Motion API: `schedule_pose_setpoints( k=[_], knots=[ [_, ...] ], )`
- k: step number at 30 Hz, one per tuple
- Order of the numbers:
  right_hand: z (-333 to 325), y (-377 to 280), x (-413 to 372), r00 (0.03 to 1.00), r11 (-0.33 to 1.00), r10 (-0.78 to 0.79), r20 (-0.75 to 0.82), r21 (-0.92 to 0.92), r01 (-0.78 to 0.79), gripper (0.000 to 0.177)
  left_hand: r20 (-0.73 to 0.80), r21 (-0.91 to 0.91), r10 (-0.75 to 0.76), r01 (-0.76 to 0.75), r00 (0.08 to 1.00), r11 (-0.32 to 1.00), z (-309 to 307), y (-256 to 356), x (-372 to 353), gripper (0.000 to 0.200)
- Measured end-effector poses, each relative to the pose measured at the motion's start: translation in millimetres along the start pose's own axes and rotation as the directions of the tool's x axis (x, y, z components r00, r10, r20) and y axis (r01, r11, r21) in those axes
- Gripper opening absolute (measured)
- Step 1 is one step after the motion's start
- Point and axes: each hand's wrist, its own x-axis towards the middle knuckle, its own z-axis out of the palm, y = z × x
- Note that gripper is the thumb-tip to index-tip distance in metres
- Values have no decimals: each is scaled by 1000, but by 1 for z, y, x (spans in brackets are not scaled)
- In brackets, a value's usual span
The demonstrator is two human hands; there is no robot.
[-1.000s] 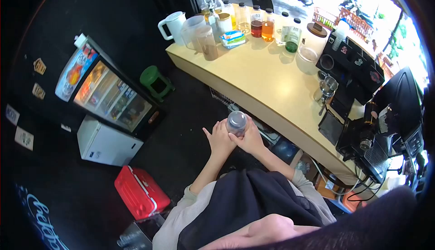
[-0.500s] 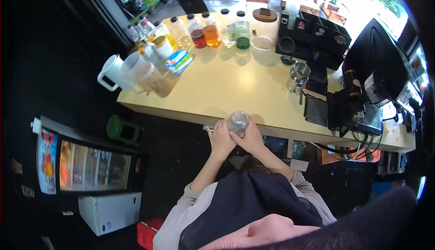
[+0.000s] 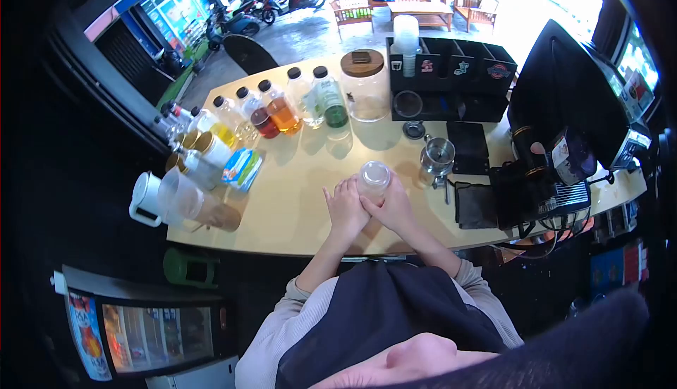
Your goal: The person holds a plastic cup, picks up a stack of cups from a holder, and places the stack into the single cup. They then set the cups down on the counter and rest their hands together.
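A clear, empty-looking jar or cup (image 3: pixel 374 176) is held between my two hands above the front part of the wooden counter (image 3: pixel 303 192). My left hand (image 3: pixel 348 206) wraps its left side, with one finger sticking out to the left. Around the right side and lower part curls my right hand (image 3: pixel 392 206), its thumb crossing toward the left hand. To the right of the hands, a metal cup-like vessel (image 3: pixel 438 153) stands on the counter with a spoon beside it.
Bottles with black caps (image 3: pixel 281 113) line the back left, near a glass jar with a wooden lid (image 3: pixel 365 89). Pitchers (image 3: pixel 187 199) stand at the left edge. A black organizer (image 3: pixel 451 79) and a monitor (image 3: pixel 564 100) are at the right.
The view has tilted up and shifted, showing more of the outside area. My hands and the clear container now appear over the counter instead of at its front edge.
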Motion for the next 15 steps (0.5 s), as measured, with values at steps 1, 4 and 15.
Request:
schedule_pose_setpoints(
  k=[1,4,15],
  knots=[
    [-2,8,6,999,999,-26,-32,-21,25,77,8,-3,15,-15,1000,1000,4,3,10,85],
    [-7,25,19,995,998,-40,-91,-53,35,79,18,-9,56,-56,998,998,17,12,34,85],
    [-20,42,58,984,995,-47,-174,-97,31,80,3,-64,179,-178,984,982,16,26,91,86]
  ],
)
